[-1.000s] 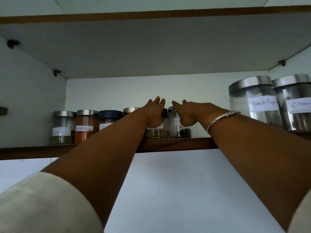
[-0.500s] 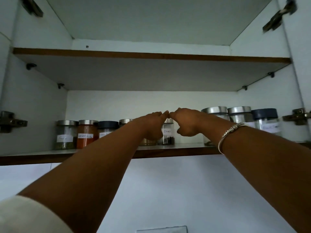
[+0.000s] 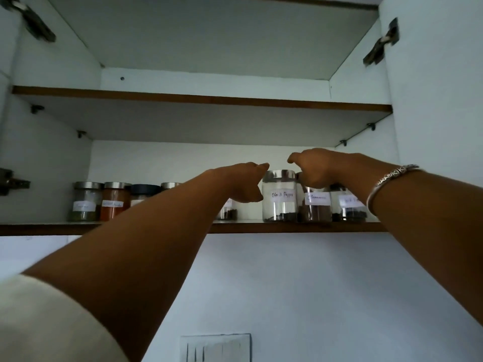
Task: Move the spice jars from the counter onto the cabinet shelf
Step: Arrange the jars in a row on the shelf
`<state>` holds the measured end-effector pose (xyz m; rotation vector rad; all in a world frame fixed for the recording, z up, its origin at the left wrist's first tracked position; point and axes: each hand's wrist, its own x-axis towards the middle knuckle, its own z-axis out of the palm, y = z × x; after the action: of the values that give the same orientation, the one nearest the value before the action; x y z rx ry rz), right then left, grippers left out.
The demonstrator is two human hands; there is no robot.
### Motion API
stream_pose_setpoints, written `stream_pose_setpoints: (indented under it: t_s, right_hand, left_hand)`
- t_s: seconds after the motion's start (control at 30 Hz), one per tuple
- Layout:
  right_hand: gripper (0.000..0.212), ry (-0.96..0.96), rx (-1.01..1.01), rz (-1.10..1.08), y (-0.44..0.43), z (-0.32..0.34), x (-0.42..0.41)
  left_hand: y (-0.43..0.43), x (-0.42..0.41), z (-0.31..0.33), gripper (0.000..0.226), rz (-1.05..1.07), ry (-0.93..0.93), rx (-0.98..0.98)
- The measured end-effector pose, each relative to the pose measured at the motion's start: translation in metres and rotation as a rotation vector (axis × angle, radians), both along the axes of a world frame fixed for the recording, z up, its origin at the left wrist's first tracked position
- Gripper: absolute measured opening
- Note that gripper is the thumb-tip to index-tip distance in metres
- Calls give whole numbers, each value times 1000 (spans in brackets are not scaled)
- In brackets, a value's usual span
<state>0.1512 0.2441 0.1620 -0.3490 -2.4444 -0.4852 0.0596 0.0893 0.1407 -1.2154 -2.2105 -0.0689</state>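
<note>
Several labelled spice jars stand in a row on the lower cabinet shelf (image 3: 287, 227). My left hand (image 3: 245, 184) reaches up with curled fingers and touches the left side of the tall black pepper jar (image 3: 279, 202); it holds nothing that I can see. My right hand (image 3: 313, 168), with a bracelet at the wrist, curls down over the lid of the cinnamon jar (image 3: 316, 207) beside it. A third tall jar (image 3: 349, 207) stands to the right, partly behind my right wrist. A small jar (image 3: 228, 212) shows under my left hand.
At the shelf's left end stand a greenish jar (image 3: 83, 202), an orange powder jar (image 3: 115, 202) and a dark-lidded jar (image 3: 144, 190). The upper shelf (image 3: 203, 99) is bare. Open door hinges (image 3: 381, 45) stick out at both sides. A switch plate (image 3: 215, 347) is on the wall below.
Both hands have shifted right, from the small middle jars to the tall jars. They have parted, and the right hand now sits on the cinnamon jar's lid.
</note>
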Motion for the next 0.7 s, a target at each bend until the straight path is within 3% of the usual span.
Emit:
stream_pose_setpoints:
  t_s: [0.33,0.43,0.53,0.7]
  right_hand:
    - [46,21,-15,144,61,-8,5]
    - [34,23,10,167,64,-11,-4]
    - [38,95,25,163,67,-10,-9]
    - [33,96,15,137,63,-7,-28]
  left_hand:
    - [64,27,-6,78,169,83,30]
    - [71,24,2,58,215,92,93]
    - [76,16,11,27,209,101,179]
    - [84,-2,21,28,189,138,211]
